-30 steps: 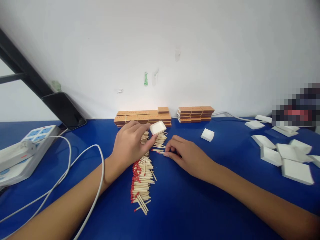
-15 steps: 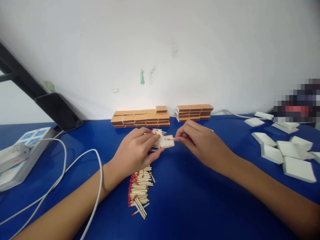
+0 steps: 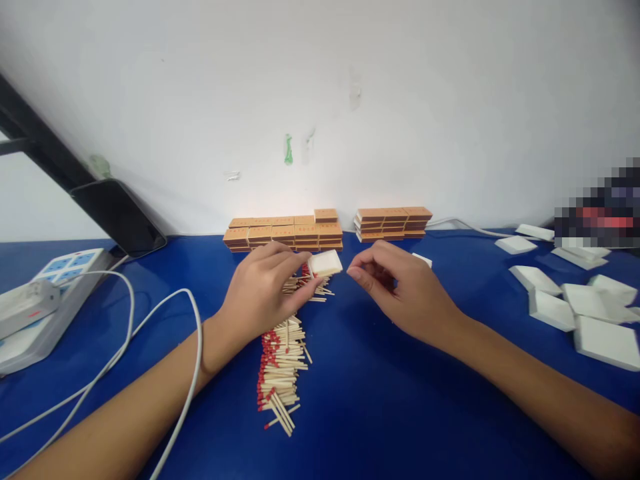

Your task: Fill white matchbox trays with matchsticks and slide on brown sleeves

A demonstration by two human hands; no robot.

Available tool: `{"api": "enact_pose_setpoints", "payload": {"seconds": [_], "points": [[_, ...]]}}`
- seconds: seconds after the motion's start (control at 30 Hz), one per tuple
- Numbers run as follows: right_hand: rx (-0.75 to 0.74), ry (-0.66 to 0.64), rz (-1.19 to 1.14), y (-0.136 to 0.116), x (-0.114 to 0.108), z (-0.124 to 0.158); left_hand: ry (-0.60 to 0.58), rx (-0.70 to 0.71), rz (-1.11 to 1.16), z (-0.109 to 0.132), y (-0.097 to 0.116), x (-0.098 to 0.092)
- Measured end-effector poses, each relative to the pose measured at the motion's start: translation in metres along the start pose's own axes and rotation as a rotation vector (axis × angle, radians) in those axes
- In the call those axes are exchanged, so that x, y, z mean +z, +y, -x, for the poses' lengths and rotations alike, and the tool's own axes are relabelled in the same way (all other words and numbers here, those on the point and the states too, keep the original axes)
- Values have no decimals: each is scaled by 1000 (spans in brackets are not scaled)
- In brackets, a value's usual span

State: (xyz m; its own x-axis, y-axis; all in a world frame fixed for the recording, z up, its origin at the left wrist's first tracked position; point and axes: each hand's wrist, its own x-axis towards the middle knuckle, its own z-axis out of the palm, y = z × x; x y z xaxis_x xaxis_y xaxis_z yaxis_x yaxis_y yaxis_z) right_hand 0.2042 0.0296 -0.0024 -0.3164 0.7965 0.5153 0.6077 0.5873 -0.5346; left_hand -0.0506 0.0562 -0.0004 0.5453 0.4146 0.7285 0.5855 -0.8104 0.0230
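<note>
A small white matchbox tray (image 3: 326, 261) is pinched between the thumb and fingers of my left hand (image 3: 273, 283), tilted above the matches. To its right, my right hand (image 3: 395, 277) has thumb and index fingertips together; no match sticks out of them, and a gap separates them from the tray. Red-tipped matches (image 3: 283, 373) lie in a long heap below and in front of my left hand. More loose matches (image 3: 320, 293) show under the tray, partly covered by my left fingers.
Matchboxes (image 3: 283, 233) are stacked along the wall, with another stack (image 3: 393, 223) to their right. Several white trays (image 3: 545, 310) lie scattered at the right; one more (image 3: 423, 260) sits behind my right hand. At the left are a power strip (image 3: 65, 267), white cable (image 3: 193, 373) and leaning phone (image 3: 120, 217).
The match my right fingers held over the tray no longer shows there. My left hand has tilted the tray and shifted it slightly left and up, uncovering more matches beneath.
</note>
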Motion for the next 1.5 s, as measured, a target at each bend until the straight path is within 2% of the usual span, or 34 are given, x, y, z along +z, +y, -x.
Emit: {"api": "enact_pose_setpoints", "payload": {"seconds": [0.13,0.3,0.37,0.47,0.57,0.7,0.77,0.9,0.97,1.07,1.13,1.27,1.37,1.5], "points": [[19,-182,-7,-5,20,3,37,-163,-75,1,-7,-2],[14,-284,114,-13,43,3,42,-196,-85,2,-7,1],[37,-311,141,-15,43,1,23,-181,-84,2,-7,1],[46,-367,169,-11,31,1,-12,-157,-108,2,-8,0],[20,-329,153,-1,10,1,-40,-123,-134,3,-9,-2],[-46,-101,167,9,-7,-2,-110,-19,-66,2,-4,-2],[-72,-46,189,7,-6,-4,-121,17,25,1,1,-1],[-139,-53,172,0,1,-4,-94,29,149,-1,8,1],[-139,-32,128,-1,4,-5,-79,14,138,-2,6,0],[-60,56,77,4,9,-5,-25,-82,43,-2,0,-1],[-2,16,55,8,16,-5,14,-165,-27,-2,-4,-2],[80,-196,65,11,32,-4,61,-240,-75,-2,-9,-3],[87,-248,111,8,37,-4,59,-241,-62,-1,-7,-2],[96,-292,147,6,32,-4,35,-225,-45,0,-5,-1]]}}
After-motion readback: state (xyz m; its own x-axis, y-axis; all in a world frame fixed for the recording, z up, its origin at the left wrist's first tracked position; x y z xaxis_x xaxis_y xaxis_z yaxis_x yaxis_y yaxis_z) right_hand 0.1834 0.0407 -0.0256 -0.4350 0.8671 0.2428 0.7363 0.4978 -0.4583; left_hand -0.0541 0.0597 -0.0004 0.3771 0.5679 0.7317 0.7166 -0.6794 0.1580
